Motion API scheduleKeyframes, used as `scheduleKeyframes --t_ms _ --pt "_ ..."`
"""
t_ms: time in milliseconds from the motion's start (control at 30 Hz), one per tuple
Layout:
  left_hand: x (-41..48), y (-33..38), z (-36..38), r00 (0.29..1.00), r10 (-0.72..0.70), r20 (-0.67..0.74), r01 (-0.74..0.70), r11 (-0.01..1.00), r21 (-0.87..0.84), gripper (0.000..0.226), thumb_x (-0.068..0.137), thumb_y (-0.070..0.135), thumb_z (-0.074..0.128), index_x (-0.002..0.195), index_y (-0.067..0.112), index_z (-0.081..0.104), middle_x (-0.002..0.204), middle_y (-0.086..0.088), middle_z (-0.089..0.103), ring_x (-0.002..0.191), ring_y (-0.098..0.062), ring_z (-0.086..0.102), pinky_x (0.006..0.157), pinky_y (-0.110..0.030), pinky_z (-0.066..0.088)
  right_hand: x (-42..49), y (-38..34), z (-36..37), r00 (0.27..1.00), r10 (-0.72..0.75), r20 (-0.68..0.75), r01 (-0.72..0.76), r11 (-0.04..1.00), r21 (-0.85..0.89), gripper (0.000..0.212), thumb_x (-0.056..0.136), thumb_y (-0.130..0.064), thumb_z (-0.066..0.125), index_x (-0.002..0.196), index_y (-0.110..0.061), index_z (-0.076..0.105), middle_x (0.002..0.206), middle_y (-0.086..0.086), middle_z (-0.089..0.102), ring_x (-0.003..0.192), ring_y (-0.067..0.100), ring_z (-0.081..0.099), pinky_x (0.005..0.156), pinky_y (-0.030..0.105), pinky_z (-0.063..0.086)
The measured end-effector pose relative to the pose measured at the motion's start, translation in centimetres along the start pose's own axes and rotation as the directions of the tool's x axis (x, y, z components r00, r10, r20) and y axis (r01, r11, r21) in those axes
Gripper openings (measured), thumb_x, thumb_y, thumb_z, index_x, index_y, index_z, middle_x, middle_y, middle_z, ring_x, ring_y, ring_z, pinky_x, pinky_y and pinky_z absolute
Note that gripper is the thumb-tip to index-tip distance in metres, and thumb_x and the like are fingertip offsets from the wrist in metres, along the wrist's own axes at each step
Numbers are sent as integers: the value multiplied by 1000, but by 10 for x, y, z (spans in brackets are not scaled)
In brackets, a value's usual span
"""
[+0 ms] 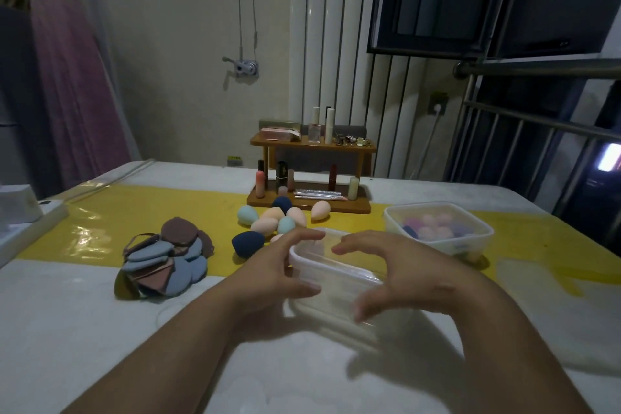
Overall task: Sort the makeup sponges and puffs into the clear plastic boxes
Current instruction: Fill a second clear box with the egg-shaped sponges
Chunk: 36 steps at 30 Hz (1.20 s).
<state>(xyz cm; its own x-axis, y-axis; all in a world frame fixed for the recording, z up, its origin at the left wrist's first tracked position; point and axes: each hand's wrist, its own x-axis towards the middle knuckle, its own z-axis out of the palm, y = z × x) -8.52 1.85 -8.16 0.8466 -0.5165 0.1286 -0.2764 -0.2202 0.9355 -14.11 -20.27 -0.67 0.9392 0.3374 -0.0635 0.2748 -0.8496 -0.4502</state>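
The left hand and right hand clasp the near box, likely to open it. Sponges lie just beyond, puffs left, and a filled box right.

White table (yellow runner), sponges, puffs

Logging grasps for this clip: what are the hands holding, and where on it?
The near clear box: left hand grips its left end, right hand curls over its right side.
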Motion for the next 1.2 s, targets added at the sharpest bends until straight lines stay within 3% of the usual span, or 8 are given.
scheduleKeyframes --t_ms 167,367,567,700,867,1000,1100,1200 --pt "2 1 -1 1000 5 18 -5 1000 10 75 60 35 80 126 56 50 137 6 52 121 -16 57 102 -45 49 -5 -3 -2 1000 15 6 -14 998 -67 73 73 -40 78 134 -55 43 140 -31 39 122 1 44 101 26 46" --pt "4 -2 1 998 -22 59 27 996 -83 100 63 22 86 125 76 29 145 17 43 128 -12 51 104 -42 48 -4 6 -5 955 -26 -297 75 985 157 36 62 -56 65 96 -47 72 107 -20 68 106 -2 59 91 37 54" --pt "6 -3 -4 997 -81 -13 80 995 -62 106 61 22 89 139 49 23 133 10 59 118 -13 60 103 -38 48 1 11 -6 689 2 -725 210 957 201 13 74 -40 81 75 -34 70 74 -12 69 74 4 63 66 33 53" --pt "4 0 -4 997 -83 -10 83 997 -8 97 67 11 88 133 47 27 134 12 52 114 -3 56 85 -15 50 9 15 -2 527 67 -847 236 946 222 21 81 -38 77 85 -27 59 80 -10 63 76 5 60 64 31 50" --pt "4 -3 -5 993 -77 93 70 994 81 66 58 31 88 109 45 47 140 27 42 123 -27 55 96 -40 51 19 31 0 370 63 -927 303 935 184 21 90 -29 69 98 -25 51 97 1 57 87 16 54 71 23 44" --pt "2 -8 -3 985 -82 150 118 960 -254 56 65 41 82 114 32 55 150 12 39 136 -19 41 111 -50 37 24 40 1 274 102 -956 256 951 175 16 94 -12 63 101 -22 53 102 -1 52 83 8 49 68 10 38" --pt "0 -7 2 987 -97 129 138 924 -357 53 69 35 83 116 30 59 149 16 37 138 -24 38 110 -58 35 28 49 -1 275 123 -954 219 958 187 14 94 -7 61 97 -20 61 104 -6 51 86 6 50 74 20 44" --pt "1 -2 4 993 -90 73 106 962 -252 60 69 33 79 124 37 55 144 14 43 131 -14 45 112 -44 38 30 54 0 306 192 -932 170 953 252 27 95 -3 56 116 -16 67 118 -3 55 104 9 53 89 32 48"
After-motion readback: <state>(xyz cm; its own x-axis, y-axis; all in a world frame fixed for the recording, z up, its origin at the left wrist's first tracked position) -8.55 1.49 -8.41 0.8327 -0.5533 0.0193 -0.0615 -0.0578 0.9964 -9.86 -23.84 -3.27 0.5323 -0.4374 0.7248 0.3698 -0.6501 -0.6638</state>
